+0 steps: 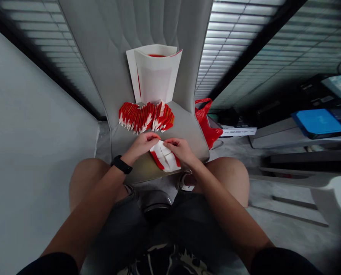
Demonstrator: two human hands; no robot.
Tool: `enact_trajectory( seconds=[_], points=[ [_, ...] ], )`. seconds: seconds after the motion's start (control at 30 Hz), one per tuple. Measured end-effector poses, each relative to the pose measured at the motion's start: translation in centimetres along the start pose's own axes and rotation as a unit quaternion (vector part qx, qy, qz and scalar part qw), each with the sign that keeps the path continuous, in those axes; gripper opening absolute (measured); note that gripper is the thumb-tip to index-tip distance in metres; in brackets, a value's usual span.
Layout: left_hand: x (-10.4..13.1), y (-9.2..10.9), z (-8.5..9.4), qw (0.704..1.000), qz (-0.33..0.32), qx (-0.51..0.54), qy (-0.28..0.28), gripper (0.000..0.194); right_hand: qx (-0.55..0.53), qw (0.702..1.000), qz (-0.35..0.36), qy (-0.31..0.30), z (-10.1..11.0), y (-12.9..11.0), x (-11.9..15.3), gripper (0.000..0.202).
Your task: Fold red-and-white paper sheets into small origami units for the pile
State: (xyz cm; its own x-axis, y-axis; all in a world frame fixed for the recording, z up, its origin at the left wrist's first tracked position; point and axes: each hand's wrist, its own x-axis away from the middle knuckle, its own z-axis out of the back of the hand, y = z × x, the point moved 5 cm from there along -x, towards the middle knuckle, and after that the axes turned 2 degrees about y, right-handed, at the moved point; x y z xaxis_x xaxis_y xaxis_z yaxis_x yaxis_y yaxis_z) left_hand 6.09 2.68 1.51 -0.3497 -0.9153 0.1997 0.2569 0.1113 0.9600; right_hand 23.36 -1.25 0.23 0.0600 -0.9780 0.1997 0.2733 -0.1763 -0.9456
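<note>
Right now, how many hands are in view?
2: the left hand at the upper left of the creased red-and-white paper, the right hand at its upper right.

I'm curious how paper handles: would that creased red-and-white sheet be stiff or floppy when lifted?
Probably light: the left hand and right hand merely pinch the creased paper sheet near its far edge. It looks thin, so likely floppy, perhaps bending first along its crossing creases.

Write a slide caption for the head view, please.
Left hand and right hand hold creased paper near red folded pieces.
</note>
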Motion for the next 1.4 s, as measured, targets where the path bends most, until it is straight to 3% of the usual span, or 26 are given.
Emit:
enact_trajectory(
  seconds=[0.13,0.23,0.43,0.6,0.7,0.77,0.83,0.9,1.0,1.1,1.23,1.4],
  points=[
    [0.7,0.9,0.6,0.991,-0.003,-0.054,-0.126,0.016,0.014,0.995,0.01,-0.097,-0.2,-1.4,0.4,0.025],
    [1.1,0.9,1.1,0.984,0.005,-0.071,-0.165,0.017,0.041,0.988,0.026,-0.148,-0.3,-2.2,0.7,0.024],
    [1.3,-0.5,0.5,0.982,0.009,-0.082,-0.171,0.014,0.129,0.982,0.083,-0.109,0.2,-1.2,-0.3,0.02],
    [1.4,-1.7,0.6,0.989,0.04,-0.082,-0.116,0.012,0.222,0.96,0.172,0.021,1.5,-2.1,-0.4,0.021],
    [2.6,-2.3,1.2,0.996,0.061,-0.055,-0.027,0.013,0.229,0.944,0.221,0.083,2.3,-3.7,2.1,0.027],
    [4.2,-3.0,1.6,0.995,0.088,-0.015,0.051,0.018,0.235,0.934,0.255,0.088,2.1,-4.2,4.5,0.029],
    [6.3,-4.0,1.4,0.985,0.128,0.03,0.11,0.024,0.248,0.925,0.28,0.068,1.1,-3.8,7.0,0.028],
    [8.4,-5.2,0.7,0.976,0.157,0.064,0.135,0.03,0.276,0.912,0.3,0.047,-0.7,-2.5,9.1,0.028],
    [11.0,-6.4,-0.4,0.968,0.159,0.072,0.181,0.029,0.333,0.886,0.32,0.042,-3.7,-0.1,11.2,0.036],
    [12.4,-6.2,-1.0,0.974,0.117,-0.015,0.191,0.023,0.4,0.864,0.3,0.052,-6.2,1.7,12.3,0.048],
    [13.3,-4.2,-1.1,0.952,0.064,-0.226,0.196,0.017,0.435,0.848,0.295,0.07,-7.5,2.5,12.5,0.035],
    [13.4,-2.8,-1.1,0.904,0.027,-0.378,0.195,0.015,0.369,0.872,0.309,0.087,-7.3,2.7,11.2,0.019]
  ],
)
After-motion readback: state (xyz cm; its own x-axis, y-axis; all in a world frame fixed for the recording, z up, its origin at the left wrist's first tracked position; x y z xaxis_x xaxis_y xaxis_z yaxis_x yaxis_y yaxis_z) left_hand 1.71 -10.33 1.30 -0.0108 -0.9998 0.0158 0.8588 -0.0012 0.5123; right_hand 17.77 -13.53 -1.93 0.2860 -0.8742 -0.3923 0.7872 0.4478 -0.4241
